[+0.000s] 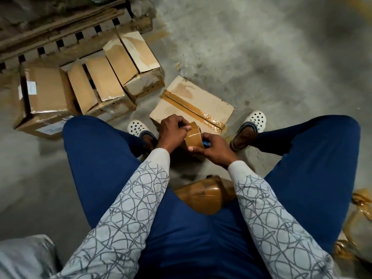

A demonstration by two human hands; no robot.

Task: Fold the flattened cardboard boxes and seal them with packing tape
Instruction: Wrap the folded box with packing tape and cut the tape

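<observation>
Both hands hold the packing tape roll [194,137] just above the taped cardboard box [191,101], the left hand [173,131] pinching its outer layer and the right hand [214,151] grasping its side with curled fingers; it seems light and stiff, best held by the core.

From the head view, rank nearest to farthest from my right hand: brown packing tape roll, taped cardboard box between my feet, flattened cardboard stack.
1. brown packing tape roll, gripped by the right hand.
2. taped cardboard box, just ahead, between the feet.
3. flattened cardboard stack, far upper left.
</observation>
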